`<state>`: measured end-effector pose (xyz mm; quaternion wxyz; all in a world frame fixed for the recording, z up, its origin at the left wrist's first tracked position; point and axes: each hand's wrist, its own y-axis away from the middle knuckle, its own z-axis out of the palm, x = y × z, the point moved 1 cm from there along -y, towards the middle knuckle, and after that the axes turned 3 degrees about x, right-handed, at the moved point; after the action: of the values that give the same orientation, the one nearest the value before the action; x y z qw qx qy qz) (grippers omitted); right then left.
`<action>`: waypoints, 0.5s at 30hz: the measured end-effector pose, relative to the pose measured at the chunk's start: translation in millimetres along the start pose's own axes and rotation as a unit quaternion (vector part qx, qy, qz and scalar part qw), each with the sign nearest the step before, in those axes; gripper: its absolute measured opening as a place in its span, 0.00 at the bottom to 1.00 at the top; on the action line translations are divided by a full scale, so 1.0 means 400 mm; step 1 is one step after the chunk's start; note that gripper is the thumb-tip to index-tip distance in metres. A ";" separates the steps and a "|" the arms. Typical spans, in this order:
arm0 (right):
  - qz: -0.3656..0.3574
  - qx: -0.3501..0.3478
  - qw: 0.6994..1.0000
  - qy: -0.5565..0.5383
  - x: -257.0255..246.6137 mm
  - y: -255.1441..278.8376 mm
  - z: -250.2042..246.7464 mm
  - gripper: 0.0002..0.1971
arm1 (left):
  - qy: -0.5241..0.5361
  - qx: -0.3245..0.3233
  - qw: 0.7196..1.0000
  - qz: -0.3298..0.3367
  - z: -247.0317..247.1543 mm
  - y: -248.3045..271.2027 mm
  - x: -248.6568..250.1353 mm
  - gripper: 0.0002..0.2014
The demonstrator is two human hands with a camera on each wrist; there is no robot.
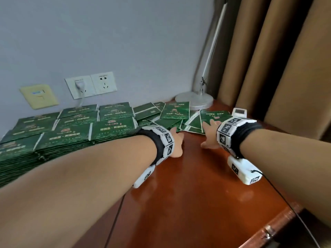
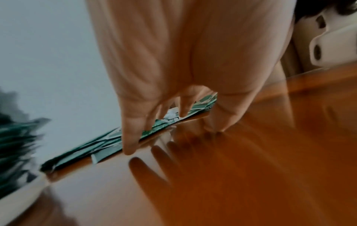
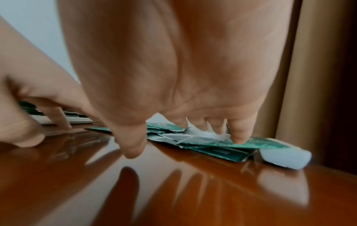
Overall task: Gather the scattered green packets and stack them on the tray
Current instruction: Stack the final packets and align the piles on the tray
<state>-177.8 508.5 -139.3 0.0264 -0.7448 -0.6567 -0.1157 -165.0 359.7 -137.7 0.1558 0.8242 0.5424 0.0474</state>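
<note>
Scattered green packets [image 1: 174,111] lie overlapping at the back of the brown table [image 1: 188,185], near the wall. Neat stacks of green packets [image 1: 71,129] fill the left side; a pale tray rim [image 2: 21,189] shows under them in the left wrist view. My left hand [image 1: 177,139] reaches to the near edge of the scattered packets [image 2: 108,146], its straight fingers [image 2: 129,143] spread and pointing down at the table. My right hand [image 1: 208,130] is spread too, with fingertips [image 3: 239,137] touching the top of the loose packets [image 3: 212,145]. Neither hand holds anything.
A round lamp base [image 1: 194,100] stands behind the loose packets. A small white device [image 1: 240,113] lies at their right end, by the brown curtain [image 1: 268,59]. The table's edge [image 1: 268,228] runs along the right front. Wall sockets [image 1: 91,85] sit behind the stacks.
</note>
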 end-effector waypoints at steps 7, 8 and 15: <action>-0.024 -0.029 0.999 -0.002 0.038 -0.019 0.002 0.38 | -0.016 0.010 0.999 0.042 -0.015 -0.087 0.089 0.43; -0.029 -0.027 0.999 -0.013 0.040 -0.023 0.002 0.37 | -0.030 0.003 0.998 0.047 -0.010 -0.104 0.098 0.44; -0.075 -0.019 0.997 0.018 0.059 -0.013 0.011 0.34 | -0.069 -0.009 0.996 0.054 -0.012 -0.102 0.109 0.43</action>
<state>-179.6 533.1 -139.4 0.0153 -0.6919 -0.7076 -0.1427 -184.2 415.0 -149.5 0.1976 0.8523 0.4843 0.0039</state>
